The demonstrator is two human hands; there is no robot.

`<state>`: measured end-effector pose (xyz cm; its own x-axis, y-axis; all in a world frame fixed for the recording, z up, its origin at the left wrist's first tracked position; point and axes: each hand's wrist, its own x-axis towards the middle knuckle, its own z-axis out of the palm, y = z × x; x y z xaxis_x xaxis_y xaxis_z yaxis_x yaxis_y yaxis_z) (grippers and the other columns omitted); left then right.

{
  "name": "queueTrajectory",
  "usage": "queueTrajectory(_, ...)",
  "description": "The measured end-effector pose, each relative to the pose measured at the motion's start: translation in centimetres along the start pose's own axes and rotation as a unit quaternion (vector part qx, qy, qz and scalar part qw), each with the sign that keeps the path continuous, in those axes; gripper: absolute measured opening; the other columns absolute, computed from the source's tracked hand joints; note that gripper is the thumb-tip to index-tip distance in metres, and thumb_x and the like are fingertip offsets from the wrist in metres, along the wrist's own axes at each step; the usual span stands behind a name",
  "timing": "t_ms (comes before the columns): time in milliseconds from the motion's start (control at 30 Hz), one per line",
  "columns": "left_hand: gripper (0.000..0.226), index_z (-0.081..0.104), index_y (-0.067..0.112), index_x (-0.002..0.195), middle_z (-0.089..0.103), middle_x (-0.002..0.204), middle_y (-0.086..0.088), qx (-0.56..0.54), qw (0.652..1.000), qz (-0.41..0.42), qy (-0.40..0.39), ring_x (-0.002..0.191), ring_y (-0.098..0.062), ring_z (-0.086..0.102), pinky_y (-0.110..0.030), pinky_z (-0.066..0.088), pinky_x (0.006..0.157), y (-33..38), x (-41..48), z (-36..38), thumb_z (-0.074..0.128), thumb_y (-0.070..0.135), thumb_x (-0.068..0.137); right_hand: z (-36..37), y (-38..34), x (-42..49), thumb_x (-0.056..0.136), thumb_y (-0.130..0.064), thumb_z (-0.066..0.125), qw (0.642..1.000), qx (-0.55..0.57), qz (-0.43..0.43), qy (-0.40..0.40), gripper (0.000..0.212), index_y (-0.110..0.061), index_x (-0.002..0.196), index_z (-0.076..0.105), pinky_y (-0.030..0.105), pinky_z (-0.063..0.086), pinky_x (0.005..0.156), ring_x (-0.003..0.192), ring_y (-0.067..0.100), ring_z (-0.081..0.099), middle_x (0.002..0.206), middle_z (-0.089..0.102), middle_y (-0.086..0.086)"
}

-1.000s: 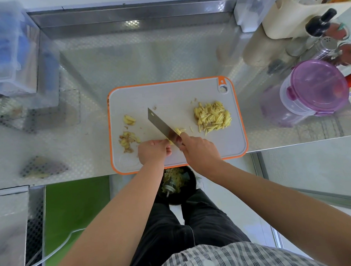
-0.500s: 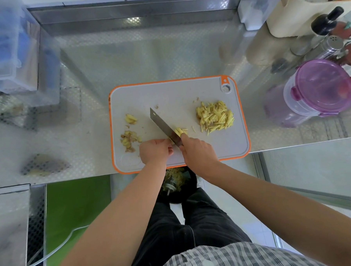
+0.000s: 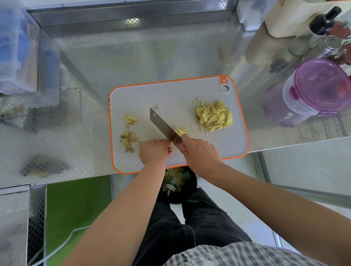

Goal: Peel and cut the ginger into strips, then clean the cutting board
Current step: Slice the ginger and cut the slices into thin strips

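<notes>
A grey cutting board [image 3: 168,96] with an orange rim lies on the steel counter. My right hand [image 3: 200,152] grips the handle of a cleaver [image 3: 162,125], whose blade points up and left across the board. My left hand [image 3: 154,151] is curled against the blade's left side, holding down a ginger piece that is mostly hidden. A few fresh yellow strips [image 3: 180,131] lie just right of the blade. The pile of cut ginger strips [image 3: 214,116] sits on the board's right part. Ginger peels [image 3: 129,140] and a small ginger chunk [image 3: 130,119] lie on the left part.
A purple-lidded container [image 3: 320,86] stands right of the board, with bottles and a shaker [image 3: 328,43] behind it. Clear plastic boxes [image 3: 7,46] sit at the far left. A black bin [image 3: 178,183] with scraps stands below the counter edge.
The cleaver and both hands stay at the same spot on the board's lower middle, with only slight chopping motion. A few more strips lie beside the blade.
</notes>
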<state>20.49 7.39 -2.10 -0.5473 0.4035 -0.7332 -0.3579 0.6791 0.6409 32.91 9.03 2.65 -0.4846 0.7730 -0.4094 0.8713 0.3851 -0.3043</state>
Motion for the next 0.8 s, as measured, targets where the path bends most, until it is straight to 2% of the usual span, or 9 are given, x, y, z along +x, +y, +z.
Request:
queueTrajectory(133, 0.015, 0.065, 0.001, 0.058, 0.066, 0.063, -0.015, -0.009, 1.000, -0.002, 0.008, 0.055, -0.025, 0.059, -0.047, 0.060, 0.073, 0.3, -0.5, 0.1, 0.073, -0.004, 0.069, 0.0, -0.2, -0.1, 0.101, -0.017, 0.035, 1.000, -0.011, 0.003, -0.004, 0.010, -0.013, 0.109, 0.039, 0.034, 0.034, 0.059, 0.067, 0.026, 0.046, 0.077, 0.046, 0.001)
queueTrajectory(267, 0.018, 0.065, 0.004, 0.055, 0.067, 0.061, -0.014, -0.010, 1.000, 0.005, 0.012, 0.055, -0.026, 0.061, -0.043, 0.060, 0.070, 0.3, -0.6, 0.0, 0.075, -0.002, 0.069, 0.5, -0.5, 0.0, 0.099, -0.012, 0.037, 1.000, -0.014, 0.017, -0.001, 0.007, -0.014, 0.106, 0.037, 0.035, 0.033, 0.059, 0.065, 0.025, 0.046, 0.076, 0.044, -0.001)
queueTrajectory(400, 0.021, 0.064, 0.007, 0.047, 0.065, 0.058, -0.015, -0.017, 1.000, 0.003, -0.007, 0.053, -0.025, 0.057, -0.045, 0.058, 0.070, 0.0, -0.4, -0.1, 0.077, 0.003, 0.063, 1.2, -0.8, 0.8, 0.097, -0.008, 0.040, 0.999, -0.019, 0.027, -0.004, 0.012, -0.017, 0.097, 0.032, 0.035, 0.033, 0.058, 0.064, 0.026, 0.046, 0.074, 0.042, -0.001)
queueTrajectory(533, 0.030, 0.065, 0.014, 0.040, 0.069, 0.059, -0.013, 0.011, 1.000, 0.014, 0.004, 0.054, -0.027, 0.065, -0.044, 0.059, 0.073, 0.1, -0.3, 0.0, 0.075, 0.006, 0.068, 1.8, -0.6, 1.0, 0.099, -0.013, 0.039, 1.000, -0.012, 0.025, 0.007, 0.008, -0.014, 0.107, 0.038, 0.035, 0.035, 0.059, 0.072, 0.029, 0.057, 0.079, 0.046, 0.000)
queueTrajectory(633, 0.034, 0.064, 0.015, 0.039, 0.068, 0.056, -0.011, 0.011, 1.000, 0.012, 0.008, 0.052, -0.026, 0.064, -0.039, 0.058, 0.071, 0.0, -0.1, 0.0, 0.073, 0.003, 0.069, 1.4, -0.4, 1.1, 0.102, -0.022, 0.036, 1.000, 0.013, 0.017, 0.013, 0.012, -0.012, 0.109, 0.039, 0.035, 0.036, 0.062, 0.072, 0.030, 0.053, 0.082, 0.049, 0.002)
queueTrajectory(700, 0.030, 0.065, 0.013, 0.043, 0.065, 0.051, -0.009, -0.001, 1.000, 0.000, 0.002, 0.049, -0.024, 0.062, -0.036, 0.055, 0.069, -0.2, 0.1, 0.0, 0.073, -0.001, 0.069, 1.0, 0.0, 1.3, 0.102, -0.024, 0.037, 0.998, 0.056, 0.026, 0.030, 0.016, -0.010, 0.109, 0.041, 0.034, 0.035, 0.062, 0.068, 0.028, 0.046, 0.079, 0.048, 0.003)
queueTrajectory(800, 0.006, 0.070, -0.002, 0.068, 0.065, 0.052, -0.007, 0.000, 1.000, 0.009, -0.001, 0.047, -0.022, 0.060, -0.032, 0.055, 0.063, -0.3, -0.2, -0.2, 0.074, -0.002, 0.072, 0.5, 0.9, 1.5, 0.101, -0.023, 0.039, 0.991, 0.104, 0.043, 0.069, 0.013, -0.011, 0.099, 0.039, 0.032, 0.032, 0.057, 0.065, 0.027, 0.044, 0.068, 0.043, 0.000)
